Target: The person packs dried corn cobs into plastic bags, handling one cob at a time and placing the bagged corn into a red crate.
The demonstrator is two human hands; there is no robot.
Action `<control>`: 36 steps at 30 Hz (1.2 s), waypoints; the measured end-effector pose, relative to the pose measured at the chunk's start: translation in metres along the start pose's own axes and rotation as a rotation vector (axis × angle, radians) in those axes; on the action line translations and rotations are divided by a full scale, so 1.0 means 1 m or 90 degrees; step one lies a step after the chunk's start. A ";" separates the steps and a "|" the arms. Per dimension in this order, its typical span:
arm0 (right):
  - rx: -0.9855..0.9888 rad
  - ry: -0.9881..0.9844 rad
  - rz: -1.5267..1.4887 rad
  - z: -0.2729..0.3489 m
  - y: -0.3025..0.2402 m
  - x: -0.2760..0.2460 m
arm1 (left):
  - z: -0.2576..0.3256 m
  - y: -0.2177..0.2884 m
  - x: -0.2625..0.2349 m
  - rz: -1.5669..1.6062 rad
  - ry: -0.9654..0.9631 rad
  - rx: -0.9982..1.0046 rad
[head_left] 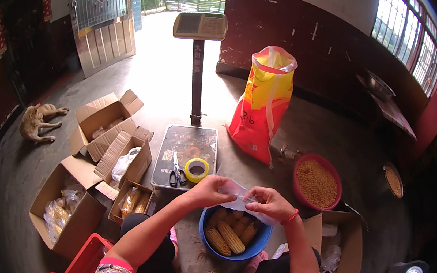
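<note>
Daylight glares through the doorway (157,38) and 1 window (410,39); curved fisheye edges darken.

Head camera: left one of a head-worn pair, looking forward and down
Forearms (157,222): enter from the lower edge, close to the lens
Left hand (213,191), right hand (271,203): near, seen from above, by the blue basin (263,239)
Platform scale (196,88): farther out, ahead of the hands
Doorway (154,64): farthest, at the top
Barred window (412,37): upper right, bending along the fisheye's dark rim
</note>
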State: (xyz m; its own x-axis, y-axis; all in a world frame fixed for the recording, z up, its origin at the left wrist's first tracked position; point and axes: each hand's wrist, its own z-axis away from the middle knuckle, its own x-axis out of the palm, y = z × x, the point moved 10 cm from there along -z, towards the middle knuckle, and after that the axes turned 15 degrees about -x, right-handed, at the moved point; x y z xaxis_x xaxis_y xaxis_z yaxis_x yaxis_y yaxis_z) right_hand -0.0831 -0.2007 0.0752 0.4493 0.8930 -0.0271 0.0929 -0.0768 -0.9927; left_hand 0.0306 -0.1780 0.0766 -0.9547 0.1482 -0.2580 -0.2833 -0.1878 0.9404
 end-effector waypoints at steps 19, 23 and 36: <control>-0.089 0.281 -0.030 0.011 -0.003 -0.063 | -0.001 -0.016 -0.022 0.294 -0.069 -0.024; -0.041 0.250 -0.027 0.016 -0.001 -0.062 | -0.006 -0.032 -0.030 0.311 -0.027 -0.055; -0.004 -0.043 -0.037 0.005 -0.007 0.016 | 0.001 -0.031 -0.049 0.161 0.140 -0.119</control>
State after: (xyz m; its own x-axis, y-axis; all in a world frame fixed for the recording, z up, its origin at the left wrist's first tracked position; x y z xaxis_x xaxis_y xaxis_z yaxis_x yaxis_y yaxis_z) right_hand -0.0807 -0.1834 0.0807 0.3814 0.9241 0.0231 0.1236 -0.0262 -0.9920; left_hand 0.0864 -0.1782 0.0604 -0.9875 -0.1337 -0.0832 -0.0283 -0.3690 0.9290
